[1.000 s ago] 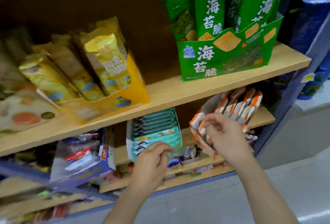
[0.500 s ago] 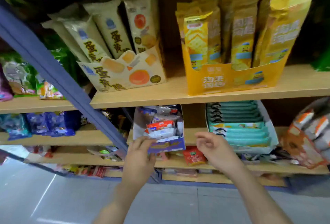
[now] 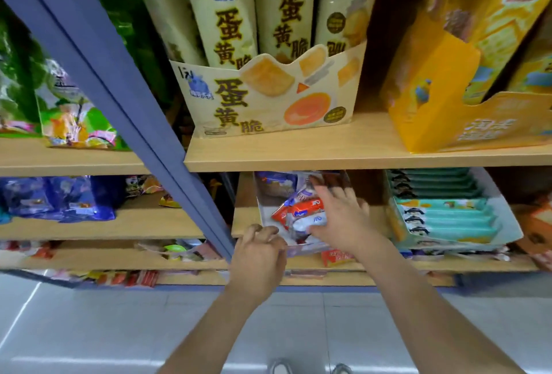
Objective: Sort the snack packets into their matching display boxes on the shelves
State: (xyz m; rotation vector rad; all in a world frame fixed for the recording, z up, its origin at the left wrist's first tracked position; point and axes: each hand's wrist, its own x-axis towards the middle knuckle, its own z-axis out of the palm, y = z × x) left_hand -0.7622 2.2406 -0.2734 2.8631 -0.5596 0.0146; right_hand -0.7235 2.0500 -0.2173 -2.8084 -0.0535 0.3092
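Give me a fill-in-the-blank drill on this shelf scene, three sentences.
1. The right hand lies on the packets inside the mixed-packet box, which stands directly ____ the cream box.
2. The left hand grips that box's front corner, its fingers ____ rather than straight.
3. The teal-packet box stands on the ____ side of the mixed-packet box.

Missing words: below; curled; right.
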